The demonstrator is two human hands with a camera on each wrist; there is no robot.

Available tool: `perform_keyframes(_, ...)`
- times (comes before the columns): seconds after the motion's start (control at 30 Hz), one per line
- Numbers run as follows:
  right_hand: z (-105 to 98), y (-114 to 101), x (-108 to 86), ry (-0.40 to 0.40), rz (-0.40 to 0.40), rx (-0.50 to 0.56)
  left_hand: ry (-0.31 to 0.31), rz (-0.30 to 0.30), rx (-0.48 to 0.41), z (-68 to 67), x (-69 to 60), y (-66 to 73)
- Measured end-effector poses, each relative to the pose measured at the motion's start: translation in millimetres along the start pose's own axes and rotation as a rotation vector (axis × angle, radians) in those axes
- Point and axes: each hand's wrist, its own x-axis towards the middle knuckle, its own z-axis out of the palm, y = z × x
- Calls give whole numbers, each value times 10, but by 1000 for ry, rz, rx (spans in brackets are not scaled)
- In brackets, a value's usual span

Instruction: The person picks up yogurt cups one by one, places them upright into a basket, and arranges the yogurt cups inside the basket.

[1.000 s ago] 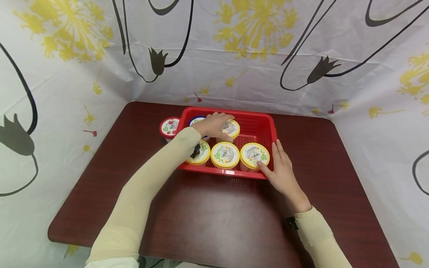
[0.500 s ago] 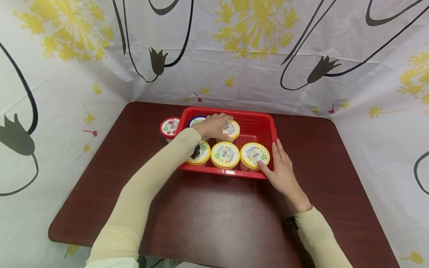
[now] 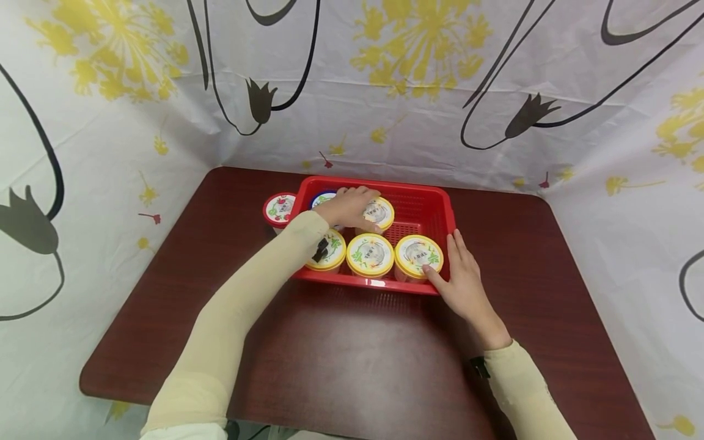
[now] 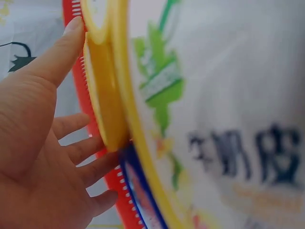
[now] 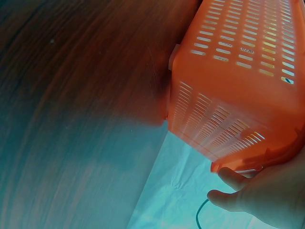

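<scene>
A red plastic basket (image 3: 385, 281) holds several round tubs. My left hand (image 3: 348, 206) reaches over its back row and holds a yellow-lidded tub (image 3: 379, 211) there, thumb at the near side, fingers toward the far side. In the left wrist view, my thumb and fingertips lie along the yellow lid's edge (image 4: 107, 95). Partly hidden under that hand is a blue-lidded tub (image 3: 321, 198). My right hand (image 3: 464, 280) rests at the basket's front right corner, fingers straight along the outer wall, thumb over the rim by another yellow-lidded tub (image 3: 418, 255).
Two more yellow-lidded tubs, one in the middle (image 3: 370, 254) and one partly under my left wrist, stand in the front row. A red-lidded tub (image 3: 279, 209) stands outside the basket, left. The dark table (image 3: 352, 354) meets patterned cloth at the back and sides.
</scene>
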Motion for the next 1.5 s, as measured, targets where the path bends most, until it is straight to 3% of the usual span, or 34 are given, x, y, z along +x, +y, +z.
perform_keyframes(0.17, 7, 0, -5, 3, -5, 8, 105, -8, 3, -185, -148, -13)
perform_keyframes(0.4, 8, 3, -4, 10, -14, 13, 424, 27, -98, -579, -504, -14)
perform_keyframes(0.47, 6, 7, -4, 11, -13, 11, 470, 19, -108, -620, -579, -22)
perform_keyframes(0.53, -1, 11, -8, 14, -11, 10, 457, 0, -85, -603, -618, -45)
perform_keyframes(0.67, -9, 15, -9, 12, -2, 10, 369, -42, -42, -462, -656, -120)
perform_keyframes(0.77, -4, 11, -2, 6, -1, 9, 356, -49, -49, -375, -690, -181)
perform_keyframes(0.97, 1, 1, 2, 0, 1, 18, 401, -93, -78, -399, -850, -403)
perform_keyframes(1.2, -4, -13, -1, 2, -4, 22, 533, -286, -192, -454, -1214, -940)
perform_keyframes(1.3, -18, -8, -8, 6, 1, 21, 506, -316, -198, -398, -1290, -1065)
perform_keyframes(1.5, -12, -4, 1, -1, 2, 24, 406, -321, -178, -249, -1316, -1158)
